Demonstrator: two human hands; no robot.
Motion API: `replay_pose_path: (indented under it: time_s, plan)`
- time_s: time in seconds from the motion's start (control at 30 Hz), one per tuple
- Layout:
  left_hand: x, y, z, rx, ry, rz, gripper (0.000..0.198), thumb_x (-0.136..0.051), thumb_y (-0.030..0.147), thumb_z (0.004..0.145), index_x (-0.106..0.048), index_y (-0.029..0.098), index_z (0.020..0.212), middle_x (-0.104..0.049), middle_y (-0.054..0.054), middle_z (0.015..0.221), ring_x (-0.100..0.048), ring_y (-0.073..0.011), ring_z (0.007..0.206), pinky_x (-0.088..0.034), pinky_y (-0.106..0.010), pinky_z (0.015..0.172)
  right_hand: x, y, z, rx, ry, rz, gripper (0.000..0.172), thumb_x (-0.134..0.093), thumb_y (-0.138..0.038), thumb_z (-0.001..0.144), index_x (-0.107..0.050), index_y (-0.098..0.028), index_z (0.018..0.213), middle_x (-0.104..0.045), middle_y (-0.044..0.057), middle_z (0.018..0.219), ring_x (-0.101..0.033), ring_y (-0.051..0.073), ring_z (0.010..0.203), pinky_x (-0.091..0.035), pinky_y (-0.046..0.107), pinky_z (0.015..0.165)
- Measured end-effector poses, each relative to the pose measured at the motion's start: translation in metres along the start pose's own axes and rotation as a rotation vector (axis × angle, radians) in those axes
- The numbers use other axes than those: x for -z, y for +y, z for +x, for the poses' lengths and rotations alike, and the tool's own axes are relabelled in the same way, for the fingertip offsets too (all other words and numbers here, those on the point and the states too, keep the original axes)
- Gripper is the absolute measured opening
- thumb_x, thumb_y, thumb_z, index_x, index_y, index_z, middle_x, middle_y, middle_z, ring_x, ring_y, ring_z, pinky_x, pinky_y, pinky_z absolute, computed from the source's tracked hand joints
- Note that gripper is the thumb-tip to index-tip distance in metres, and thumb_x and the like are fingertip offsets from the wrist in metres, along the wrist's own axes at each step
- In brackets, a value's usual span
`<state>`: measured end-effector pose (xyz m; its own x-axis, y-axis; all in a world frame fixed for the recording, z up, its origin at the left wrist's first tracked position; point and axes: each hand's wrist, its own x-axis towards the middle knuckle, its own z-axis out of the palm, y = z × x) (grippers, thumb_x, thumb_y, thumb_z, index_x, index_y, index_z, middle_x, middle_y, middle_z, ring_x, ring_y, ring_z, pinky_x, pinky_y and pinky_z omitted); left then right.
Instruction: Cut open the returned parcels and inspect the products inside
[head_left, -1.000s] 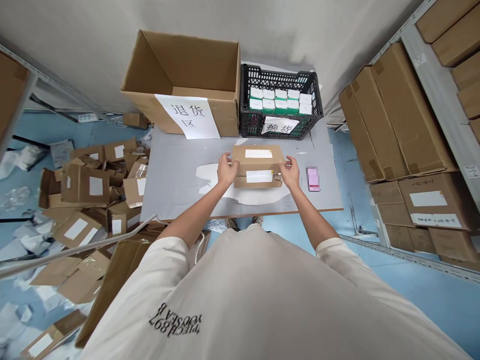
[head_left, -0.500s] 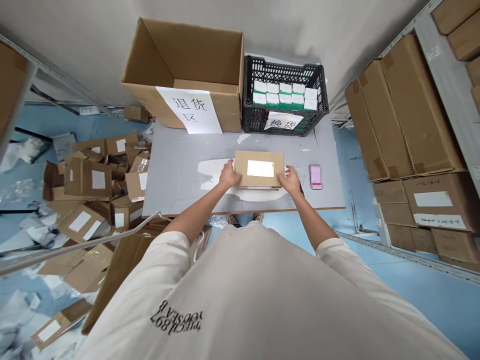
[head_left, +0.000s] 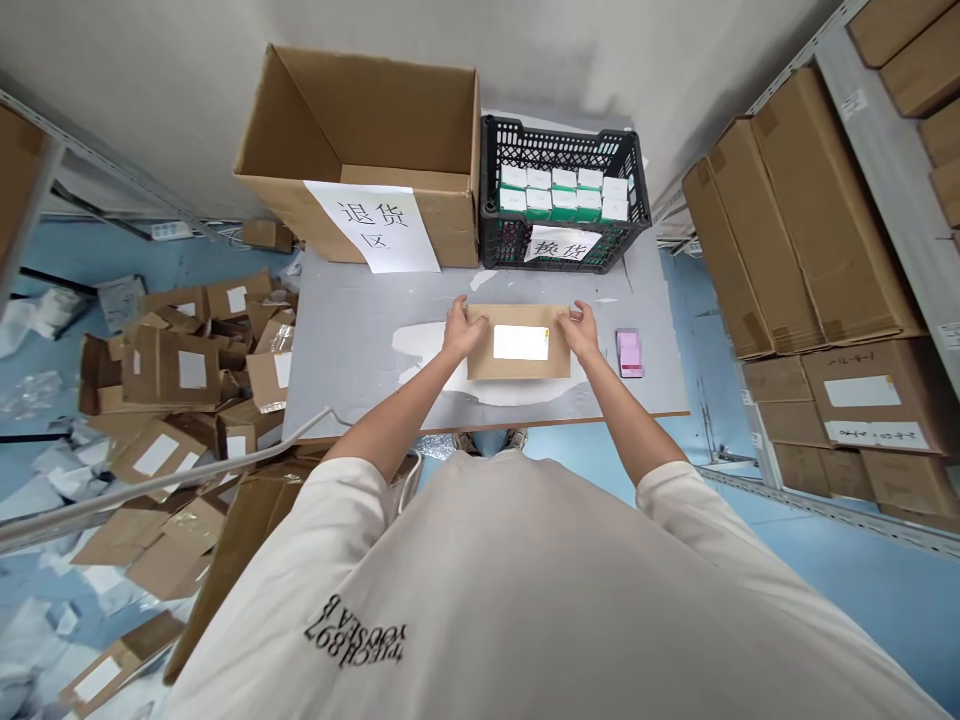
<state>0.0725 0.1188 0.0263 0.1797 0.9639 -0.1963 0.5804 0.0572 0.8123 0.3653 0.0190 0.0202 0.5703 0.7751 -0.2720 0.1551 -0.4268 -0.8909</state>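
A small brown cardboard box with a white label on its upper face is at the middle of the grey table. At the box's left end, my left hand is closed on the far corner, thumb over the top. My right hand grips the opposite far corner, its thumb also on the upper face. The fingers behind the box are partly hidden. Whether the box rests on the table or is slightly raised, I cannot tell. A phone with a pink screen lies right of my right hand.
A large open carton with a paper sign stands at the back left. Beside it is a black plastic crate holding several white-and-green boxes. Discarded cartons cover the floor at left. Shelved cartons stand at right.
Both hands have moved from the box's near ends up to its far corners. The box's near side no longer shows, and its labelled face points more toward me.
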Motion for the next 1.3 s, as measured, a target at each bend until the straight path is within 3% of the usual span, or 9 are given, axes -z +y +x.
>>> replay_pose_path:
  time_s: [0.07, 0.23, 0.37, 0.47, 0.63, 0.77, 0.9, 1.07, 1.3]
  plan:
    - [0.005, 0.011, -0.006, 0.078, 0.044, -0.029, 0.068, -0.073, 0.037, 0.1, -0.052, 0.026, 0.164, -0.069, -0.014, 0.142, -0.07, -0.031, 0.134, -0.056, -0.047, 0.121, 0.006, -0.006, -0.006, 0.035, 0.058, 0.005, 0.088, -0.078, -0.062, 0.088, -0.056, -0.018, 0.161, -0.075, 0.017, 0.136, -0.075, 0.032, 0.123, -0.062, 0.049, 0.114]
    - [0.016, 0.032, -0.022, 0.044, 0.129, 0.045, 0.035, -0.061, 0.039, 0.109, -0.061, 0.025, 0.141, -0.073, -0.009, 0.121, -0.073, -0.0285, 0.117, -0.057, -0.043, 0.108, 0.014, -0.008, -0.022, 0.13, 0.17, 0.0, 0.075, -0.07, -0.068, 0.093, -0.064, -0.019, 0.149, -0.075, 0.012, 0.118, -0.074, 0.03, 0.114, -0.062, 0.047, 0.107]
    - [0.023, 0.028, -0.033, 0.087, 0.011, 0.169, 0.022, -0.06, 0.032, 0.108, -0.063, 0.027, 0.129, -0.074, -0.005, 0.1, -0.073, -0.0299, 0.107, -0.055, -0.041, 0.096, 0.016, 0.01, -0.035, 0.061, 0.201, -0.082, 0.069, -0.071, -0.071, 0.09, -0.07, -0.02, 0.137, -0.075, 0.008, 0.102, -0.073, 0.03, 0.101, -0.062, 0.049, 0.102]
    - [0.028, 0.017, -0.041, 0.083, -0.11, 0.259, 0.023, -0.064, 0.03, 0.105, -0.064, 0.027, 0.128, -0.075, -0.006, 0.098, -0.073, -0.0324, 0.105, -0.054, -0.042, 0.091, 0.018, 0.028, -0.044, 0.044, 0.143, -0.177, 0.062, -0.074, -0.066, 0.086, -0.076, -0.02, 0.128, -0.077, 0.009, 0.103, -0.073, 0.031, 0.1, -0.061, 0.051, 0.105]
    - [0.031, 0.006, -0.051, -0.271, -0.18, 0.483, 0.026, -0.072, 0.025, 0.097, -0.07, 0.025, 0.123, -0.072, -0.015, 0.129, -0.068, -0.0371, 0.125, -0.054, -0.047, 0.104, 0.024, 0.052, -0.057, 0.104, 0.081, -0.244, 0.061, -0.074, -0.067, 0.088, -0.082, -0.017, 0.123, -0.08, 0.018, 0.121, -0.075, 0.034, 0.109, -0.059, 0.054, 0.111]
    - [0.029, 0.007, -0.054, -0.563, -0.391, 0.6, 0.021, -0.059, 0.016, 0.1, -0.075, 0.023, 0.112, -0.075, -0.015, 0.123, -0.069, -0.0338, 0.12, -0.053, -0.045, 0.106, 0.023, 0.055, -0.063, 0.122, 0.107, -0.221, 0.063, -0.074, -0.07, 0.089, -0.085, -0.017, 0.122, -0.079, 0.02, 0.128, -0.075, 0.034, 0.11, -0.059, 0.056, 0.115]
    - [0.034, 0.006, -0.058, -0.582, -0.423, 0.67, 0.027, -0.053, 0.018, 0.104, -0.08, 0.021, 0.109, -0.076, -0.017, 0.122, -0.072, -0.0343, 0.115, -0.053, -0.048, 0.104, 0.017, 0.043, -0.069, 0.201, 0.142, -0.215, 0.058, -0.07, -0.068, 0.093, -0.086, -0.02, 0.12, -0.078, 0.019, 0.132, -0.072, 0.034, 0.122, -0.055, 0.056, 0.122]
    - [0.049, 0.005, -0.069, -0.396, -0.295, 0.647, 0.029, -0.052, 0.024, 0.109, -0.08, 0.023, 0.116, -0.076, -0.018, 0.124, -0.073, -0.0359, 0.116, -0.055, -0.049, 0.105, -0.002, 0.01, -0.09, 0.31, 0.057, -0.154, 0.056, -0.061, -0.067, 0.104, -0.084, -0.024, 0.13, -0.075, 0.017, 0.141, -0.066, 0.034, 0.139, -0.053, 0.054, 0.125]
    - [0.059, 0.043, -0.095, -0.511, -0.217, 0.307, 0.032, -0.058, 0.043, 0.115, -0.07, 0.025, 0.138, -0.072, -0.013, 0.138, -0.07, -0.0327, 0.13, -0.054, -0.044, 0.112, -0.058, -0.047, -0.124, 0.426, -0.12, -0.046, 0.054, -0.048, -0.064, 0.11, -0.083, -0.029, 0.132, -0.076, 0.011, 0.148, -0.064, 0.031, 0.149, -0.044, 0.055, 0.136]
